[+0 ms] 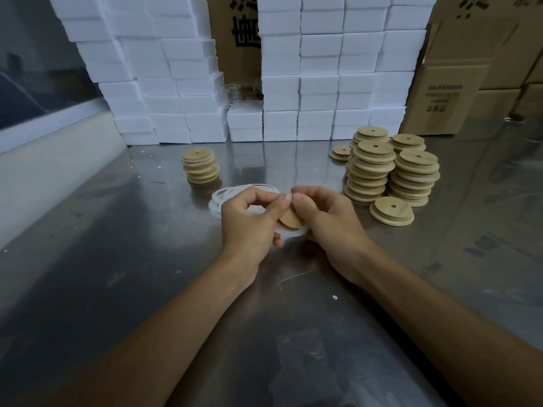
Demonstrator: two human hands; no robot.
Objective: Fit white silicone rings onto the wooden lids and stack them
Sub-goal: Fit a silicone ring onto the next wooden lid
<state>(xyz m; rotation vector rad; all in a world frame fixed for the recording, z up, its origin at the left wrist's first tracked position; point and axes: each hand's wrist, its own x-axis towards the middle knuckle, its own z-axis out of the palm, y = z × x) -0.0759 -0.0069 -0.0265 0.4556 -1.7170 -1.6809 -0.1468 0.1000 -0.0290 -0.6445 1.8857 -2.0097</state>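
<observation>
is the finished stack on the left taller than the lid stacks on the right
No, the finished stack stands clearly lower than the lid stacks on the right.

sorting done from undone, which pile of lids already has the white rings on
The short stack on the left, alone beyond the loose rings: white bands show between its lids. The right-hand stacks are bare wood.

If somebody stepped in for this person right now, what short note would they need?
Both hands are busy: left hand and right hand hold one wooden lid, working a white ring onto it.
Loose rings lie just behind the left hand.
Done: a short finished stack at left.
Left: the bare lids in several stacks at right, on the metal table.
</observation>
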